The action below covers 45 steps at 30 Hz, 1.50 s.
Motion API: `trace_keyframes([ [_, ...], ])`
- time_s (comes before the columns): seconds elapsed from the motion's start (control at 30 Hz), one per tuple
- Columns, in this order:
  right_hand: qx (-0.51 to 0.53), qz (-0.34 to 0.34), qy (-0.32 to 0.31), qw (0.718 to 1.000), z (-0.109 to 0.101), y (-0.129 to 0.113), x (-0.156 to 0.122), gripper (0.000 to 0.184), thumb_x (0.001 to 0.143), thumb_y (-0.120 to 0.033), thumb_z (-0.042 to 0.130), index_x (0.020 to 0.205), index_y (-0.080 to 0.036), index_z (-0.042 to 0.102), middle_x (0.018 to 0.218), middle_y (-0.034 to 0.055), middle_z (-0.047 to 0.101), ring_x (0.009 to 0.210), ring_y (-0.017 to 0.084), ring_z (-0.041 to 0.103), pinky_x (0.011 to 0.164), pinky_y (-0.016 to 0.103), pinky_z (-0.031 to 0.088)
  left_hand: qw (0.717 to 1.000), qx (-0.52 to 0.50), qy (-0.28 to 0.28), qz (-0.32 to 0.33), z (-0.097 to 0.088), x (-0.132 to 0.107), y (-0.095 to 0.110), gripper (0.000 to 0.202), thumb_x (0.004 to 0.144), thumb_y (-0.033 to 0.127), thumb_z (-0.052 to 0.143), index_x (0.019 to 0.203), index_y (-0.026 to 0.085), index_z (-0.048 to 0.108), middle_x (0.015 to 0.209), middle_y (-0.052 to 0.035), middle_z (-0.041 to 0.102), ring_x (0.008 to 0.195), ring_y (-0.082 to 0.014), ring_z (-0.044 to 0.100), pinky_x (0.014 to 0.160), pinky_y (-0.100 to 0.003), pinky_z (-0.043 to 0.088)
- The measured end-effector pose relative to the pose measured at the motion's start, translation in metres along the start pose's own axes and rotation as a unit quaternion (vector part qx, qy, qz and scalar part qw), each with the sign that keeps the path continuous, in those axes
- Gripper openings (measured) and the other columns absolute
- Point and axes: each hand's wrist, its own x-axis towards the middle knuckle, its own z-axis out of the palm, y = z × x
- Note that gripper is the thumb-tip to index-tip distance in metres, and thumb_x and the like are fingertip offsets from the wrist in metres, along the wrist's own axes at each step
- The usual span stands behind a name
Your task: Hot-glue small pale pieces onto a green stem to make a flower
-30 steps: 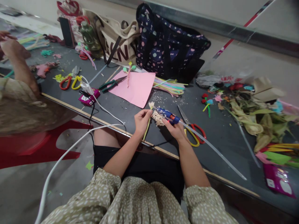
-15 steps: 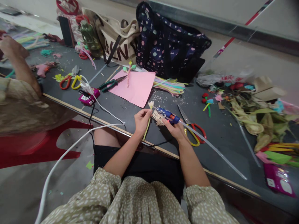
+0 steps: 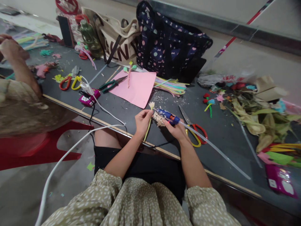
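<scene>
We pinch a thin yellow-green stem (image 3: 147,130) between the thumb and fingers of our left hand (image 3: 142,121), its pale fringed tip (image 3: 151,105) standing just above them. Our right hand (image 3: 174,129) is clamped on a blue glue gun (image 3: 169,116), its front end near that tip; a long glue stick (image 3: 216,148) trails from its rear. Cream shreds (image 3: 158,121) show between the hands; scissors (image 3: 200,134) lie beside the right. We judge that a slip of the gun could burn the left fingertips, and stray glue could catch shreds. The nozzle is hard to make out; the trigger is hidden.
</scene>
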Motion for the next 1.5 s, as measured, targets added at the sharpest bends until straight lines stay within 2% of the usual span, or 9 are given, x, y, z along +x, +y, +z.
trace_keyframes([
  [0.17,-0.037,0.015,0.033,0.999,-0.006,0.007,0.004,0.032,0.085,-0.051,0.062,0.093,-0.022,0.072,0.086,0.0058,0.075,0.082,0.026,0.071,0.080,0.040,0.057,1.000,0.002,0.010,-0.011,0.000,0.001,0.001,0.033,0.074,0.048,0.078,0.076,0.016,0.073,0.062,0.0000,0.063,0.050,-0.0076,0.047,0.047,-0.021,0.034],
  [0.33,-0.010,0.084,0.169,0.982,-0.012,0.028,0.013,0.034,0.082,-0.053,0.063,0.088,-0.021,0.072,0.072,0.0054,0.071,0.071,0.026,0.068,0.077,0.042,0.057,0.999,-0.016,-0.005,-0.036,0.001,0.001,0.003,0.035,0.071,0.050,0.079,0.076,0.015,0.074,0.061,-0.0002,0.064,0.046,-0.0060,0.044,0.045,-0.021,0.032],
  [0.47,0.024,0.135,0.201,0.970,-0.011,0.042,0.021,0.034,0.077,-0.050,0.067,0.090,-0.019,0.072,0.074,0.0065,0.072,0.062,0.025,0.067,0.072,0.043,0.057,0.998,-0.024,-0.027,-0.042,0.001,-0.001,0.002,0.033,0.072,0.048,0.079,0.073,0.016,0.073,0.061,0.0003,0.063,0.046,-0.0054,0.042,0.043,-0.020,0.029],
  [0.63,-0.011,0.104,0.156,0.982,0.000,0.046,0.023,0.031,0.075,-0.049,0.066,0.086,-0.020,0.071,0.084,0.0077,0.074,0.080,0.027,0.069,0.084,0.044,0.055,0.999,-0.026,-0.031,-0.032,0.001,-0.001,0.001,0.032,0.072,0.047,0.079,0.075,0.016,0.073,0.059,0.0017,0.059,0.044,-0.0047,0.038,0.041,-0.020,0.026],
  [0.73,-0.019,0.085,0.122,0.989,0.005,0.042,0.023,0.027,0.079,-0.046,0.063,0.087,-0.021,0.069,0.087,0.0059,0.073,0.084,0.025,0.068,0.088,0.042,0.052,0.998,-0.038,-0.044,-0.031,0.002,-0.001,0.001,0.032,0.070,0.047,0.081,0.076,0.016,0.073,0.059,0.0016,0.059,0.044,-0.0047,0.038,0.042,-0.020,0.027],
  [0.83,-0.013,0.089,0.113,0.990,0.007,0.033,0.023,0.024,0.081,-0.043,0.061,0.087,-0.021,0.068,0.088,0.0050,0.073,0.085,0.024,0.067,0.091,0.040,0.051,0.997,-0.048,-0.049,-0.028,0.003,-0.001,0.001,0.034,0.069,0.048,0.082,0.078,0.016,0.074,0.059,0.0018,0.058,0.044,-0.0044,0.038,0.041,-0.020,0.027],
  [1.07,0.017,0.106,0.067,0.992,0.010,0.023,0.024,0.017,0.075,-0.035,0.065,0.088,-0.024,0.062,0.089,0.0016,0.073,0.077,0.021,0.066,0.079,0.036,0.052,0.996,-0.059,-0.054,-0.031,0.004,-0.002,0.003,0.033,0.070,0.046,0.081,0.075,0.014,0.073,0.060,0.0018,0.059,0.045,-0.0036,0.037,0.042,-0.018,0.028],
  [1.23,-0.032,0.137,0.046,0.989,0.015,0.023,0.028,0.015,0.074,-0.029,0.061,0.089,-0.026,0.060,0.090,0.0013,0.073,0.077,0.022,0.066,0.077,0.036,0.050,0.996,-0.065,-0.055,-0.037,0.003,0.000,0.001,0.031,0.070,0.044,0.081,0.077,0.015,0.074,0.059,0.0016,0.058,0.044,-0.0038,0.037,0.041,-0.018,0.026],
  [1.5,-0.106,0.123,0.082,0.983,0.015,0.024,0.026,0.017,0.081,-0.038,0.057,0.092,-0.026,0.058,0.087,0.0046,0.070,0.078,0.025,0.065,0.076,0.038,0.049,0.996,-0.058,-0.057,-0.036,0.003,0.000,0.000,0.030,0.070,0.043,0.081,0.076,0.014,0.074,0.059,0.0016,0.058,0.044,-0.0038,0.037,0.041,-0.019,0.025],
])
